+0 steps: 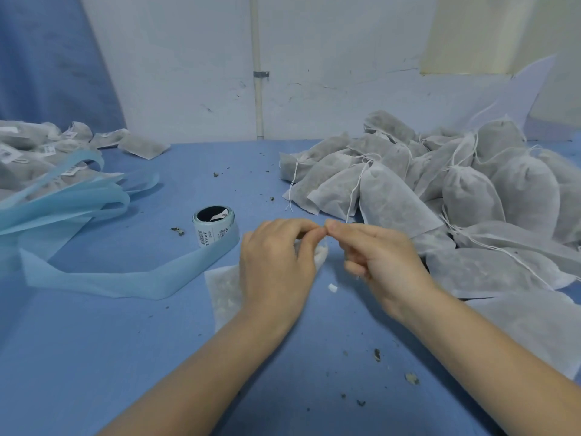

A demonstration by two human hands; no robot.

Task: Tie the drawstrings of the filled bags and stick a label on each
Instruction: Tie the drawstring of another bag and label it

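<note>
A small white filled bag (224, 292) lies on the blue table under my left hand (276, 262), mostly hidden by it. My right hand (382, 262) is beside the left one. The fingertips of both hands meet above the bag's gathered mouth (320, 253) and pinch its drawstring, which is too thin to make out. A roll of labels (213, 226) stands to the left of my hands, with its pale blue backing strip (125, 278) trailing across the table.
A heap of untied filled bags (456, 196) covers the right side up to the wall. Labelled bags (47, 149) lie at the far left behind loops of used blue backing strip (63, 199). A small white scrap (332, 288) and herb crumbs (377, 355) dot the blue table (125, 357).
</note>
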